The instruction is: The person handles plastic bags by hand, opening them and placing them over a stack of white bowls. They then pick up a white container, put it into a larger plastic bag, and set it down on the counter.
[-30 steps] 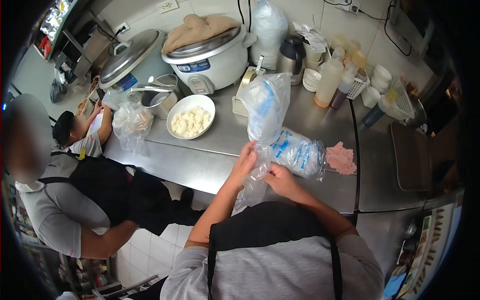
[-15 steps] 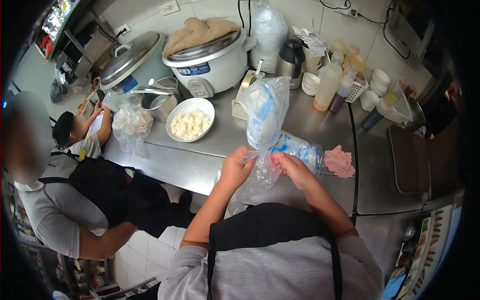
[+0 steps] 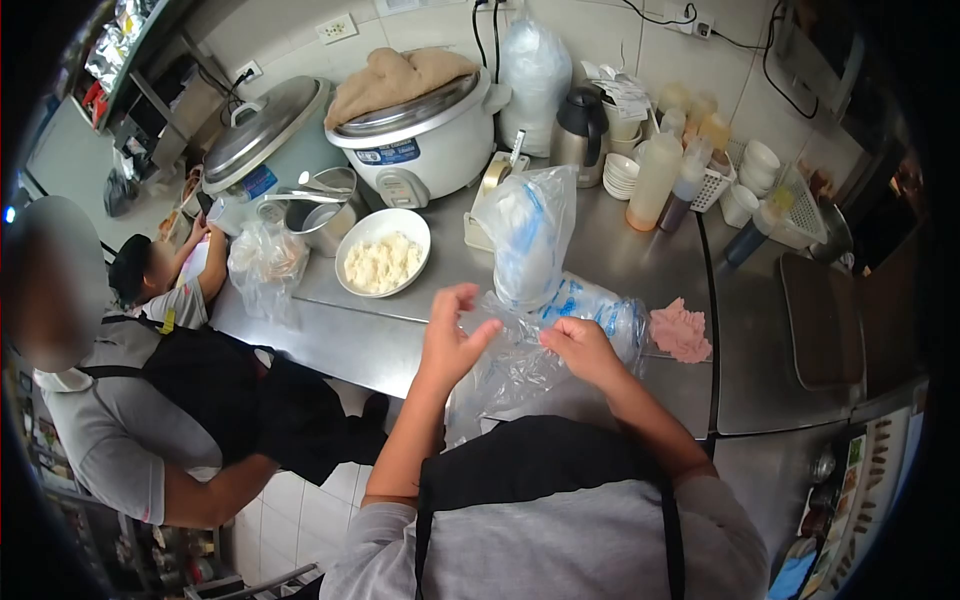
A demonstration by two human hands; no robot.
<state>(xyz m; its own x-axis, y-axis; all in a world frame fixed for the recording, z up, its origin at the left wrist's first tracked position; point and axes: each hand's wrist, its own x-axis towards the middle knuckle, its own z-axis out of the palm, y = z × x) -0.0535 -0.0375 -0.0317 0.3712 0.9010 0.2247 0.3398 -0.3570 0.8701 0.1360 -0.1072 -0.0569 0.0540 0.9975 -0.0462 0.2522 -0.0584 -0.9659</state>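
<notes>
My right hand (image 3: pixel 588 352) is closed, pinching the edge of a clear plastic bag (image 3: pixel 512 372) above the counter's front edge. To its left, my left hand (image 3: pixel 452 338) is open, thumb and fingers apart beside the same bag. Just beyond both hands stands a clear plastic sleeve with blue print (image 3: pixel 530 235), its contents whitish and hard to make out. Another blue-printed plastic pack (image 3: pixel 597 308) lies behind my right hand. A crumpled pink cloth (image 3: pixel 681 331) rests to the right of that pack.
A white bowl of rice (image 3: pixel 383 253) sits left of my hands, near a metal pot (image 3: pixel 325 225). Behind are a rice cooker (image 3: pixel 420 150), a tape dispenser (image 3: pixel 482 222), a thermos (image 3: pixel 580 135) and sauce bottles (image 3: pixel 655 185). A co-worker (image 3: pixel 150 400) stands at left.
My left hand has let go of the clear bag and opened, moving slightly left and up. The bag's gathered neck has spread out, while my right hand keeps its pinch.
</notes>
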